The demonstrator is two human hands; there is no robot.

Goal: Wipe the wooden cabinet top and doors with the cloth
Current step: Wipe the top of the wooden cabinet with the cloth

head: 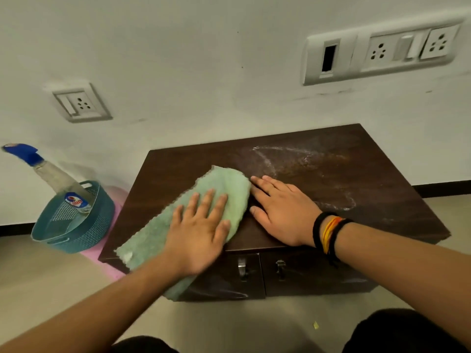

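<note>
A low dark wooden cabinet (331, 179) stands against the white wall, its top streaked with white dust at the right. A light green cloth (224, 187) lies across the left half of the top and hangs over the front edge. My left hand (201, 230) presses flat on the cloth, fingers spread. Flat on the bare wood just right of the cloth rests my right hand (283, 212), fingertips touching the cloth's edge. Two doors (305, 278) with metal handles show below the front edge.
A teal basket (76, 233) with a spray bottle (58, 177) leaning in it sits on a pink mat (107, 261) left of the cabinet. Wall sockets (382, 52) are above. My knees show at the bottom, with bare floor in front.
</note>
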